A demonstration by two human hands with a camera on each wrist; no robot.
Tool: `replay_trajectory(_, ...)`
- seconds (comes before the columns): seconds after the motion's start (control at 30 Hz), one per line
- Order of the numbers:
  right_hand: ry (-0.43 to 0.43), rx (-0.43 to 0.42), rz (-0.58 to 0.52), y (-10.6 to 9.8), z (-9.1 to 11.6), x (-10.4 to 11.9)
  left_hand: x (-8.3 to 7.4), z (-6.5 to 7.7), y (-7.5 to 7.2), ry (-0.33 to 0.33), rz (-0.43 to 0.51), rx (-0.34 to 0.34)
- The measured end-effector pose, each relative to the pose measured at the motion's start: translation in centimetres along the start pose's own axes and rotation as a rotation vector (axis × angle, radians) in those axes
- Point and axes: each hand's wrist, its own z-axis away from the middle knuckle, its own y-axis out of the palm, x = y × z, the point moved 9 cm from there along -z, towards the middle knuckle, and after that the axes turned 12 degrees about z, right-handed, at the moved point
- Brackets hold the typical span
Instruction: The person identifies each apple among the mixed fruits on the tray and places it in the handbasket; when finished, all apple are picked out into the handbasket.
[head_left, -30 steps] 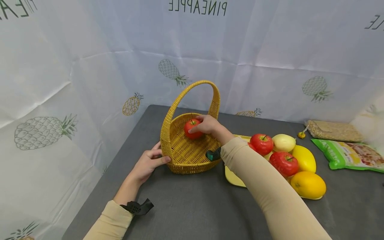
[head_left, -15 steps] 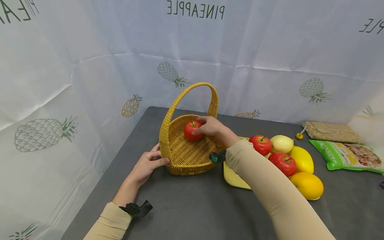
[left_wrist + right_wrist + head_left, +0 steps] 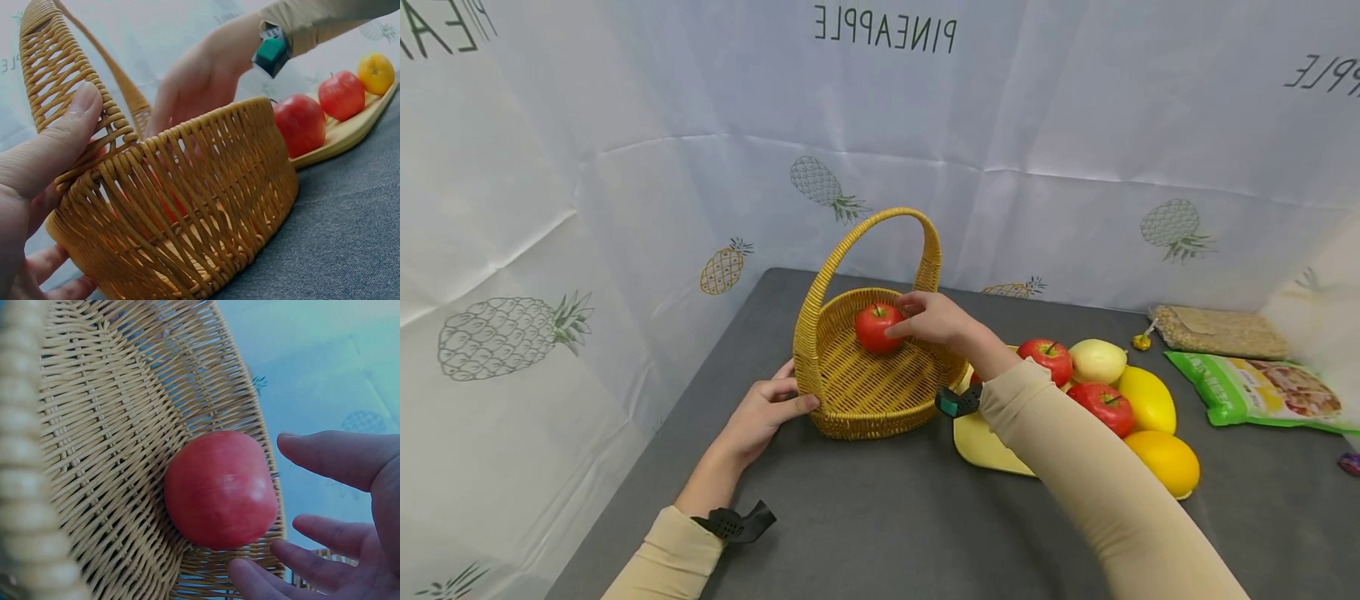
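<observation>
I see the apple [image 3: 874,331] lying in the basket [image 3: 868,426], just left of my right hand [image 3: 936,320], its fingers spread and empty; my left hand [image 3: 766,414], farther off, grips the basket's side

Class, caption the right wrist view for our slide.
Red apple in a wicker basket, right hand spread beside it.

A red apple [image 3: 222,490] sits inside a wicker basket [image 3: 87,431], close to its woven wall. The right hand [image 3: 372,553], thumb and fingers extended, is just beside the apple. Thick wrapped cane [image 3: 25,462] blurs along the left edge.
</observation>
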Motion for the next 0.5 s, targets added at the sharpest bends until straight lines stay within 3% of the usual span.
replay_trajectory(0.37, -0.051, -0.013, 0.097, -2.1, 2.7, -0.3, 0.1, 0.0, 0.2, -0.002, 0.001, -0.005)
replay_trajectory(0.5, -0.049, -0.004, 0.067, -2.3, 3.9, -0.8, 0.1, 0.1, 0.0, -0.01, -0.012, -0.013)
